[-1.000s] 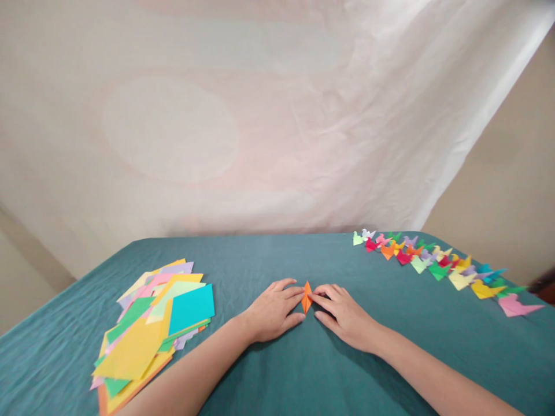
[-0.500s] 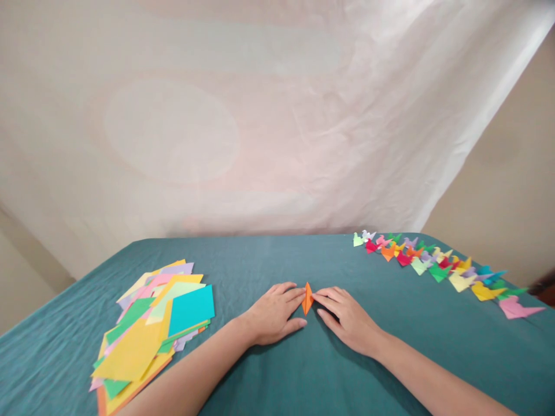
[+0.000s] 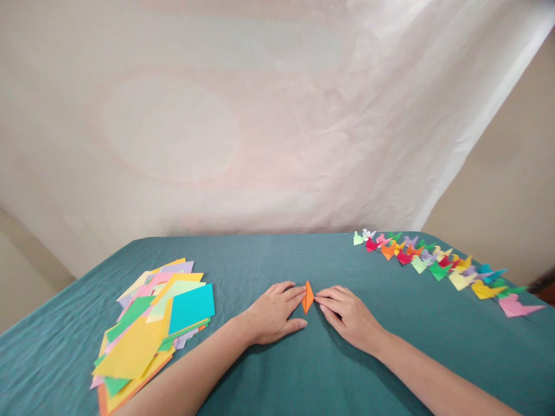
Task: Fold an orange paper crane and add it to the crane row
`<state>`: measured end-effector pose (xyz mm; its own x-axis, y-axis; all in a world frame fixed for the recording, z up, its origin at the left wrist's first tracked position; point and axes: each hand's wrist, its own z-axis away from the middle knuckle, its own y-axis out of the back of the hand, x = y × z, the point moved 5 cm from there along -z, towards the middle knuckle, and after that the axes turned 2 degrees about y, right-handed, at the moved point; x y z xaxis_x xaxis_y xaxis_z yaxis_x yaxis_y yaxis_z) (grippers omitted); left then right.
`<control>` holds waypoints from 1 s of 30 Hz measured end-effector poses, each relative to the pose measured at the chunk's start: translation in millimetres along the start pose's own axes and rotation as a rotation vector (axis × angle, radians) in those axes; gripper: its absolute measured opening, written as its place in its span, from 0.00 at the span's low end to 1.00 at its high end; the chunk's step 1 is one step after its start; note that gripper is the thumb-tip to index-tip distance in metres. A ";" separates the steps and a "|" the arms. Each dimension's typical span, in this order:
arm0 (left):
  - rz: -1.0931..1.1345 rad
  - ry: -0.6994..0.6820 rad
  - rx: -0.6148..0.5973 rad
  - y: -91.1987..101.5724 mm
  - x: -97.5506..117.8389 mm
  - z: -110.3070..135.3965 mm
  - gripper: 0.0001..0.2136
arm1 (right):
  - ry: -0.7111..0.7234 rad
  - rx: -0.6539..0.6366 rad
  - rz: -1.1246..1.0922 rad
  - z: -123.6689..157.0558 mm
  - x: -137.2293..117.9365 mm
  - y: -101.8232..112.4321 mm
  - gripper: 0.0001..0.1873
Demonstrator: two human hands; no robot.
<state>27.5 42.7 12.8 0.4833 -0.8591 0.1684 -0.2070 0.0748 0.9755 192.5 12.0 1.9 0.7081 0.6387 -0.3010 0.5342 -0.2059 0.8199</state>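
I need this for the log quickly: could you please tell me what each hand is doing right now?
Left hand: open, fingers touching the orange folded paper.
Right hand: open, fingers touching the same paper.

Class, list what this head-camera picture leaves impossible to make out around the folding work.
- Orange folded paper: its creases are too small to read, and the left hand and right hand cover its sides.
- Stack of coloured paper squares: the lower sheets are hidden by the upper ones.
- Row of folded paper figures: too small to count.
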 end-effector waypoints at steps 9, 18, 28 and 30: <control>-0.008 -0.009 0.007 1.8 1.4 -0.4 0.26 | 0.011 -0.031 0.029 -1.4 -4.0 0.9 0.16; -0.042 -0.002 0.022 3.0 3.2 -1.6 0.25 | 0.032 -0.039 0.076 -2.7 -4.9 -1.2 0.15; -0.017 -0.010 0.040 3.5 1.9 -3.2 0.23 | 0.037 -0.041 0.045 -4.9 -7.8 -1.8 0.15; -0.009 -0.011 0.042 3.4 1.7 -4.0 0.21 | 0.047 -0.035 0.045 -5.3 -7.8 -1.8 0.15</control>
<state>31.0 43.6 16.9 0.4763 -0.8650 0.1580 -0.2384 0.0459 0.9701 183.5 11.3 5.3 0.7081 0.6637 -0.2411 0.4852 -0.2093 0.8490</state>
